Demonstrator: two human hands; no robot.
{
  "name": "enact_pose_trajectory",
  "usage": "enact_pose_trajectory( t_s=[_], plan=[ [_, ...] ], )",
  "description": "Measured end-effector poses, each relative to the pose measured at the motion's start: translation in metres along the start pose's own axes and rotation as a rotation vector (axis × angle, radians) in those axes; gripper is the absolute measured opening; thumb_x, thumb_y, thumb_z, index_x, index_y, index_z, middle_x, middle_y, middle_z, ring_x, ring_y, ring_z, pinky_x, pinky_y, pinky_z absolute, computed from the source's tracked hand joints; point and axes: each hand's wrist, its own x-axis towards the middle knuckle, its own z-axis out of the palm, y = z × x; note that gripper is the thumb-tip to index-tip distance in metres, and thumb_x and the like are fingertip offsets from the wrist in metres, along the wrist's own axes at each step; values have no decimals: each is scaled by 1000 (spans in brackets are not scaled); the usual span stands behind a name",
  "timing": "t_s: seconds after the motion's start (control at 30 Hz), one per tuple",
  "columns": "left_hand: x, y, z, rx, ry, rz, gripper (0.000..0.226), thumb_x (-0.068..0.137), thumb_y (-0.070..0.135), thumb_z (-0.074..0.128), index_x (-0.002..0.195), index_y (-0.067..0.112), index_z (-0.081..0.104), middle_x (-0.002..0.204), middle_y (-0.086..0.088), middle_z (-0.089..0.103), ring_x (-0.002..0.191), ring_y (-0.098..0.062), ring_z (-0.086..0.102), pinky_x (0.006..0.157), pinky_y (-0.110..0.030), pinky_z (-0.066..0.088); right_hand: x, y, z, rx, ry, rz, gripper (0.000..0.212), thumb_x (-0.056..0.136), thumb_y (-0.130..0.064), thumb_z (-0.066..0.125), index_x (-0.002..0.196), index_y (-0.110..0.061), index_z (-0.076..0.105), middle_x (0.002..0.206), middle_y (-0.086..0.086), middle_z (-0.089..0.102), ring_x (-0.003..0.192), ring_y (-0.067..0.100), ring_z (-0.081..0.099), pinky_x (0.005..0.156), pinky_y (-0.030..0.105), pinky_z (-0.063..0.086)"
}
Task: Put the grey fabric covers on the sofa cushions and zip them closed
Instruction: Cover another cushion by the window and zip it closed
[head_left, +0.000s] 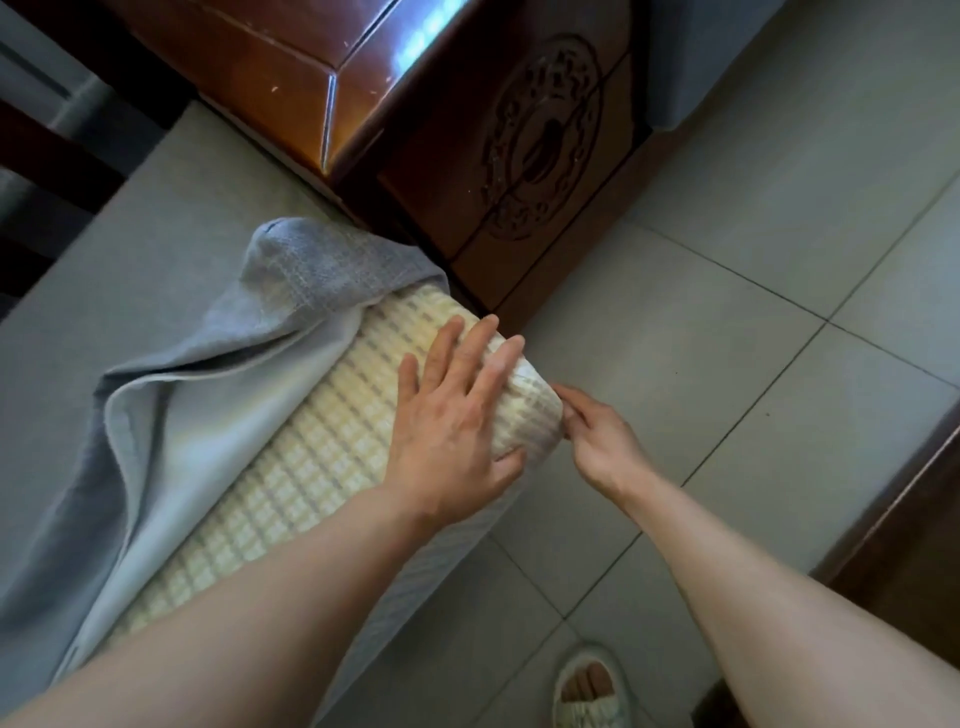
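A cream-yellow checked sofa cushion (311, 457) lies on the sofa seat, its near end bare. The grey fabric cover (218, 374) is folded back over its far side and bunched at the top corner. My left hand (457, 415) lies flat with spread fingers on the cushion's corner, pressing it down. My right hand (597, 441) is at the same corner from the floor side, its fingertips pinching the cushion's edge. No zip is visible.
A carved dark wooden armrest (467, 130) stands just beyond the cushion. The grey sofa seat (130, 234) stretches to the left. Pale floor tiles (753, 312) fill the right, with a slippered foot (589, 691) at the bottom and dark wood furniture (914, 545) at the right edge.
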Motion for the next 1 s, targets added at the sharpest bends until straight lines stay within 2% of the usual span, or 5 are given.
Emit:
enact_pose_trajectory(
  t_s=[0.07, 0.37, 0.67, 0.83, 1.0],
  plan=[
    [0, 0, 1, -4, 9, 12, 93, 60, 54, 60, 142, 28, 25, 152, -2, 26, 141, -28, 16, 104, -59, 29, 4, 6, 5, 104, 5, 39, 36, 101, -18, 34, 130, -26, 54, 129, 3, 60, 120, 23, 54, 106, 37, 39],
    [12, 5, -1, -41, 68, 78, 72, 63, 58, 42, 122, 17, 46, 132, 2, 47, 136, -24, 31, 102, -53, 34, 8, 10, 31, 510, 66, 224, 38, 100, -31, 24, 121, -23, 55, 120, 8, 63, 111, 22, 59, 98, 42, 47],
    [6, 0, -22, -5, 95, 115, 63, 63, 52, 59, 116, 20, 50, 124, 1, 51, 131, -23, 37, 97, -45, 35, 0, -9, 35, 723, 140, 235, 32, 97, -26, 32, 112, -9, 55, 100, 11, 63, 92, 21, 58, 71, 30, 48],
    [0, -5, -54, -23, 98, 106, 63, 62, 50, 64, 116, 20, 50, 126, 3, 51, 133, -21, 36, 98, -46, 34, -13, -32, 29, 653, 79, 264, 79, 67, -70, 42, 124, -18, 55, 118, 6, 64, 109, 20, 61, 96, 43, 48],
    [-9, -10, -98, -76, 86, 101, 65, 64, 47, 68, 120, 19, 49, 130, 3, 49, 136, -21, 33, 95, -45, 40, -27, -66, 21, 590, 94, 282, 91, 56, -90, 48, 119, -25, 58, 116, 2, 66, 105, 21, 64, 93, 47, 51]
  ],
)
